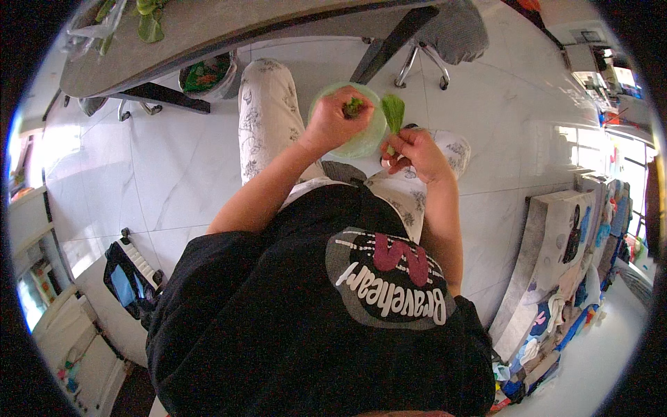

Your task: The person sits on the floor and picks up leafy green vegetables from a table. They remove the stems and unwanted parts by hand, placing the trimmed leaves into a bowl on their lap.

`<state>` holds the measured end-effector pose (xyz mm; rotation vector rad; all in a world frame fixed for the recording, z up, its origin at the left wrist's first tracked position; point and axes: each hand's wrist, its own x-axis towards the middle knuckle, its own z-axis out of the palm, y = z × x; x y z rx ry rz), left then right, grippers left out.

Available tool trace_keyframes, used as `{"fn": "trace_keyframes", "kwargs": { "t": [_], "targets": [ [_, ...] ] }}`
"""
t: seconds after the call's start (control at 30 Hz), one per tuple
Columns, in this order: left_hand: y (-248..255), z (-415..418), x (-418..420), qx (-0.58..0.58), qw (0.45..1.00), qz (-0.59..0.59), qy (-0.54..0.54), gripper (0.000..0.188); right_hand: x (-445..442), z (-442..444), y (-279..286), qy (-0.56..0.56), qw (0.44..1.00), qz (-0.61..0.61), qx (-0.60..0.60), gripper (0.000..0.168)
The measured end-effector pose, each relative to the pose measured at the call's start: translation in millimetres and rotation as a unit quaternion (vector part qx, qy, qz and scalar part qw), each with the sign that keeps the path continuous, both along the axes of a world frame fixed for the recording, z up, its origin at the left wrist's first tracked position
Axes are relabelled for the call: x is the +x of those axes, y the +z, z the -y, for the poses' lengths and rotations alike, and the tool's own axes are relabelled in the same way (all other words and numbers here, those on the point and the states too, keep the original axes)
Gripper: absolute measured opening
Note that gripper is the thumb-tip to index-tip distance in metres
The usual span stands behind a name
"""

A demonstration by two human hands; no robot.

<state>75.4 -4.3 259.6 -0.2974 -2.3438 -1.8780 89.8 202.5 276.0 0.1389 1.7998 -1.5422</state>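
My left hand (337,115) is curled around green leafy vegetable pieces (354,107), which show in the hollow of the fist. It is above a pale green bowl (359,146) between my knees and covers part of it. To the right of the bowl, my right hand (414,151) pinches the lower end of a green vegetable leaf (393,112). The leaf points away from me, its broad end beside the bowl's rim. What the bowl rests on is hidden.
A table (219,26) runs across the far side, bearing leafy greens (150,26) and a clear plastic bag (94,31). Below it stands a lined bin (207,78) with green and reddish contents. A wheeled chair (448,36) is beyond. Clothes (557,313) lie at right.
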Motion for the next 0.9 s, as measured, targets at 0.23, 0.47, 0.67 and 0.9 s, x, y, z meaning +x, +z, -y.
{"fn": "trace_keyframes", "kwargs": {
  "t": [0.23, 0.47, 0.67, 0.9],
  "targets": [
    [-9.0, 7.7, -5.1, 0.098, 0.980, 0.173, -0.005, 0.013, -17.4, -7.4, 37.4, -0.299, 0.937, -0.147, 0.106, 0.019],
    [-52.1, -3.6, 3.4, 0.236, 0.926, 0.292, -0.043, 0.021, -92.8, 51.5, 158.5, -0.188, 0.852, -0.441, 0.211, 0.022],
    [-47.6, -2.1, 6.3, 0.250, 0.916, 0.309, -0.059, 0.033, -188.7, 113.4, 206.1, -0.132, 0.690, -0.640, 0.310, 0.024],
    [-63.7, -1.4, 7.7, 0.205, 0.935, 0.276, -0.088, 0.035, -204.8, 147.5, 222.5, -0.058, 0.638, -0.716, 0.277, 0.029]
  ]
}}
